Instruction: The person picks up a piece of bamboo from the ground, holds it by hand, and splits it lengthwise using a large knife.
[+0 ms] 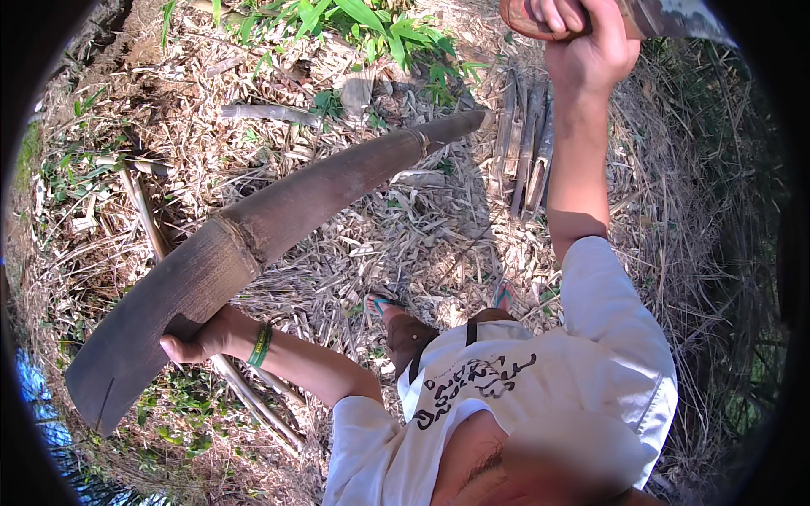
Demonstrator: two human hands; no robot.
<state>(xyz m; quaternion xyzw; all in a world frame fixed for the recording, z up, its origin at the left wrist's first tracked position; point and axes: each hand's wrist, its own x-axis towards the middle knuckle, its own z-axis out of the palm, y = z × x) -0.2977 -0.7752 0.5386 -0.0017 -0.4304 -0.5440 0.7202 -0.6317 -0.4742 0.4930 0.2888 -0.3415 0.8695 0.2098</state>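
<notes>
A long dark brown bamboo pole (278, 211) slants from the lower left up to the middle of the picture. My left hand (198, 337) grips it from below near its thick cut end; a green band sits on that wrist. My right hand (586, 38) is raised at the top of the picture, closed around the wooden handle of a big knife (675, 17) whose blade runs out to the upper right. The blade is well above the pole and apart from it.
Dry leaves and straw (396, 244) cover the ground. Several split bamboo strips (527, 143) lie at the upper right. Green plants (363, 21) grow at the top. Thin bamboo sticks (253, 396) lie under my left arm. My feet in sandals (384, 304) stand below the pole.
</notes>
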